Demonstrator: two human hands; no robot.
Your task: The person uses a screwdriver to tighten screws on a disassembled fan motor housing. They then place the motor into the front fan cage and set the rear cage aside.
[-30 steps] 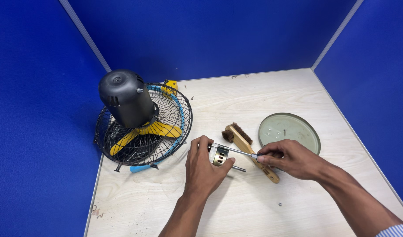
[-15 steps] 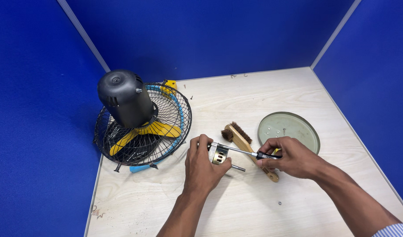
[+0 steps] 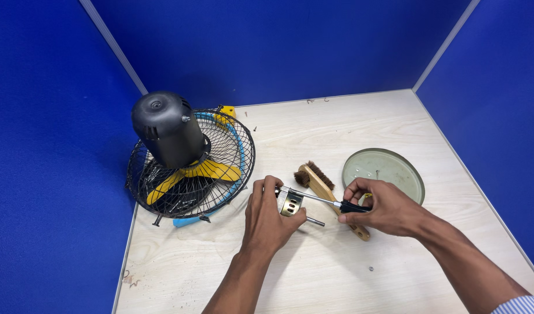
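Note:
My left hand grips a small metal motor core with slotted sides and a thin shaft sticking out to the right. My right hand holds a screwdriver by its black handle, its metal shank reaching left to the top of the motor core. Both hands hover just above the pale wooden table. Under the screwdriver lies a wooden-handled brush with dark bristles.
A fan lies face down at the left: black wire guard, yellow blades, black motor housing pointing up. A round greenish metal plate sits to the right of the brush. A tiny screw lies near the front. Blue partition walls enclose the table.
My right hand has shifted slightly left along the screwdriver, toward the motor core. The left hand and the fan have stayed in place.

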